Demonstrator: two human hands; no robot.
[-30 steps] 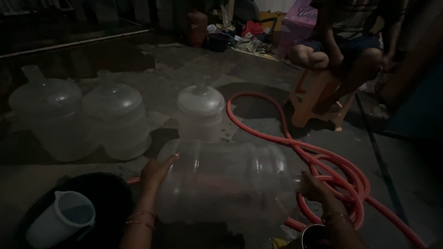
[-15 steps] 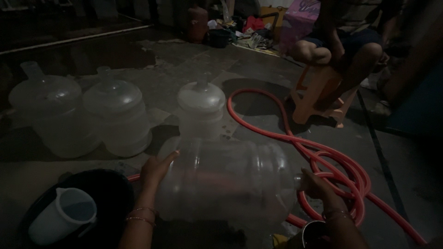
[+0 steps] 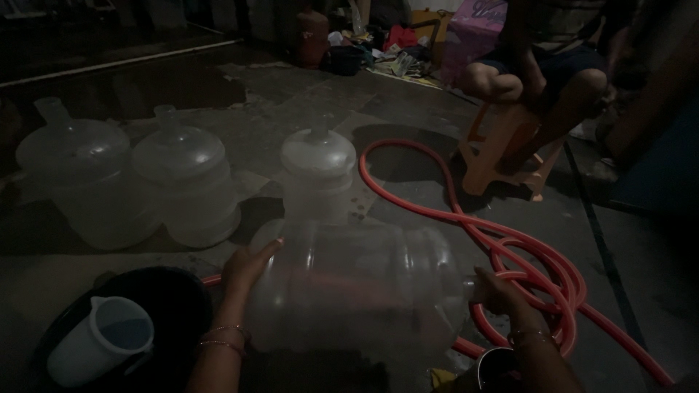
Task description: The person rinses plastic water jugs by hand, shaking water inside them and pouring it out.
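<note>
While both hands grip it, big clear water jug point(image 3: 357, 287) lies on its side on wet concrete floor point(image 3: 291, 102), low centre. Left hand point(image 3: 247, 263) clamped flat on jug's base end, right hand point(image 3: 495, 290) closed around neck end. Near left: white pitcher point(image 3: 102, 349) in dark tub point(image 3: 171, 298). Red hose point(image 3: 510, 247) coils just right of jug. Behind: three upright clear jugs point(image 3: 182, 182). Far right: seated person on orange stool point(image 3: 510, 153)

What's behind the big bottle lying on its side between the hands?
Directly behind the sideways bottle stands one upright clear bottle, with the red hose looping to its right. The upright bottle's base is covered, and the floor between them is hidden.
</note>
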